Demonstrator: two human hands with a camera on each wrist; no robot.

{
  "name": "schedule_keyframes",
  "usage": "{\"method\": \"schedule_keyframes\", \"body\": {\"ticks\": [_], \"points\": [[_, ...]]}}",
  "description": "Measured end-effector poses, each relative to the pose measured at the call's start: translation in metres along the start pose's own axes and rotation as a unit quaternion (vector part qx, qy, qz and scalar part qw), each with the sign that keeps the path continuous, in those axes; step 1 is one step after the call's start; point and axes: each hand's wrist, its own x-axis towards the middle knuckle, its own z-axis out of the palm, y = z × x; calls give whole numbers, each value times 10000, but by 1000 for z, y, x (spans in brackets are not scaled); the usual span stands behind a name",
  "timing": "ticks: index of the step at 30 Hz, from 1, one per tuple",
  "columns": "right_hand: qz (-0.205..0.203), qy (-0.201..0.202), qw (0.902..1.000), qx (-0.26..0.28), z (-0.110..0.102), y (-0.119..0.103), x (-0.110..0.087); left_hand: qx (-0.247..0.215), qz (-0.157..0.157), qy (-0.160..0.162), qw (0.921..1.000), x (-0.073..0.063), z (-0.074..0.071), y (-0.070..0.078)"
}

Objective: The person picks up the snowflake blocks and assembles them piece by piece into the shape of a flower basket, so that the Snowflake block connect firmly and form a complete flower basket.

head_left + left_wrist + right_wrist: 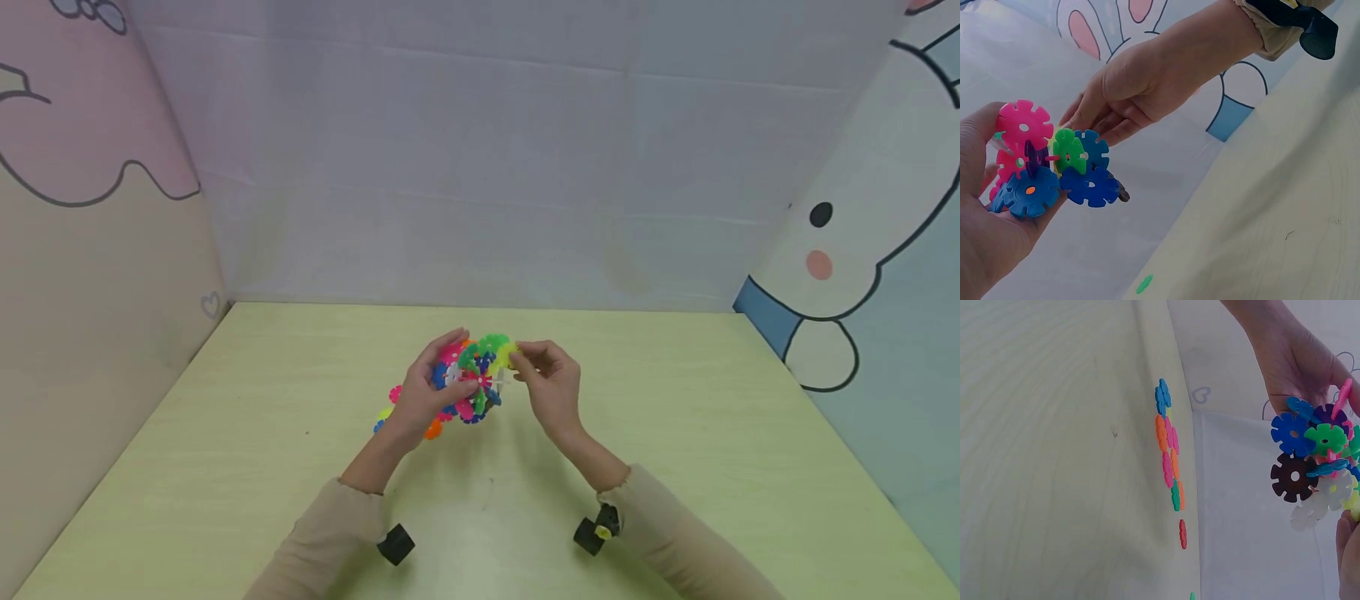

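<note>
My left hand (418,402) grips a cluster of interlocked notched plastic flower discs (491,342) in pink, blue, green and other colours, holding it up over the table. On the cluster's right side, the thumb and fingers of my right hand (553,387) pinch a yellow flower disc (503,357). Blue discs (1017,195) and a green disc face the left wrist camera, where my right fingertips are hidden behind the cluster. From the right wrist view, a brown disc (1282,479) and whitish discs (1310,509) show on its lower side.
Loose flower discs, among them an orange one (433,430), lie on the pale table (675,433) behind my left hand. In the right wrist view they form a row with a red disc (1183,535). White cloth (480,167) backs the table; printed panels flank it.
</note>
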Motion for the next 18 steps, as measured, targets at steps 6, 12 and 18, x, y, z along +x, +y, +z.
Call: {"method": "schedule_keyframes", "body": {"ticks": [6, 12, 18], "points": [[16, 58, 9999, 126, 1, -2, -2, -33, -39, 69, 10000, 0, 2, -2], [53, -179, 9998, 81, 1, 1, 1, -1, -136, 112, 9998, -1, 3, -2], [159, -630, 9978, -114, -3, 17, 12, -4, -202, 91, 9998, 1, -4, -1]]}}
